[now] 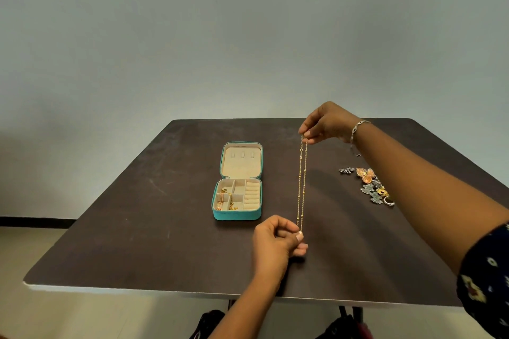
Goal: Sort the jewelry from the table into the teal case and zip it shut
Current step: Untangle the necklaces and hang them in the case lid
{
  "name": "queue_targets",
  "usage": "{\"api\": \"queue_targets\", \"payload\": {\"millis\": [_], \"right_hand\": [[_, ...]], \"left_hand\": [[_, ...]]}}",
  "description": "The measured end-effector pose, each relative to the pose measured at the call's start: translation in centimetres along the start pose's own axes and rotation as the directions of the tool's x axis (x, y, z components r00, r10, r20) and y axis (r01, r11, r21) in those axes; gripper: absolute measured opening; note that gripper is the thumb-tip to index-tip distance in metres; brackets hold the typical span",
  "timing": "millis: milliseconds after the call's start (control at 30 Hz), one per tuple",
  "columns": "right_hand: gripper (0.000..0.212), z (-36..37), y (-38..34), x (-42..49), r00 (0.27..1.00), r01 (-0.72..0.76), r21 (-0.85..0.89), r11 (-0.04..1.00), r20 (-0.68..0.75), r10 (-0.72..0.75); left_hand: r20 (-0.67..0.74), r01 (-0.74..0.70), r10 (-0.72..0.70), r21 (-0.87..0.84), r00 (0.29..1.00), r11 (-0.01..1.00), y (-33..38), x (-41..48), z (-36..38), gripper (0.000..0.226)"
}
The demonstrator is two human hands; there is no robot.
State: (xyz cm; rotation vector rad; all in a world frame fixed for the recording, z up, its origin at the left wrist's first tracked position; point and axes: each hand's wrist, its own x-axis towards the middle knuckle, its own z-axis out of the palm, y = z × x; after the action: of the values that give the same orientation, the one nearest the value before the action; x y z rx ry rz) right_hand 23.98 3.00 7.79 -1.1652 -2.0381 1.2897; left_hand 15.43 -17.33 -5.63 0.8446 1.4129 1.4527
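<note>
gold chain [301, 184] pulled straight between two hands, just right of the open teal case [237, 215].
head view: the right hand [327, 124] pinches the top and the left hand [278, 239] pinches the bottom, likely so it does not tangle. more jewelry [371, 187] waits on the table [137, 228], far right.

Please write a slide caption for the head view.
Left hand and right hand stretch a gold necklace beside the open teal case, jewelry pile nearby.

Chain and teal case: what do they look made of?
The chain looks like thin gold-toned metal, beaded and glinting; plated or solid, unclear. The teal case has a matte beige lining, velvety fabric by its look; shell perhaps faux leather.
</note>
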Motion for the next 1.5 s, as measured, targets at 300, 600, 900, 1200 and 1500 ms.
{"api": "queue_targets", "payload": {"millis": [300, 600, 900, 1200, 1500], "right_hand": [[0.019, 1.3, 2.6, 3.4, 0.986, 0.102, -0.266, 0.959, -0.097, -0.132], [0.025, 3.6, 5.6, 6.6, 0.985, 0.092, -0.445, 0.891, -0.092, -0.147], [0.014, 4.7, 8.4, 7.8, 0.996, 0.045, -0.578, 0.815, -0.038, -0.081], [0.013, 5.0, 9.2, 8.0, 0.997, 0.045, -0.632, 0.773, -0.018, -0.073], [0.016, 5.3, 9.2, 6.8, 0.98, 0.031, -0.586, 0.81, -0.14, -0.139]], "left_hand": [[-0.083, -0.108, 0.146, 0.35, 0.986, 0.931, -0.2, 2.0, 0.5, 0.022], [-0.133, -0.096, 0.2, 0.548, 0.971, 0.831, -0.7, 2.5, 1.7, 0.02], [-0.127, -0.08, 0.223, 0.675, 0.967, 0.734, -0.8, 2.4, 1.9, 0.012], [-0.115, -0.078, 0.227, 0.715, 0.967, 0.694, -1.0, 2.5, 2.1, 0.027], [-0.136, -0.156, 0.283, 0.576, 0.95, 0.802, -1.7, 2.4, 1.6, 0.018]]}}
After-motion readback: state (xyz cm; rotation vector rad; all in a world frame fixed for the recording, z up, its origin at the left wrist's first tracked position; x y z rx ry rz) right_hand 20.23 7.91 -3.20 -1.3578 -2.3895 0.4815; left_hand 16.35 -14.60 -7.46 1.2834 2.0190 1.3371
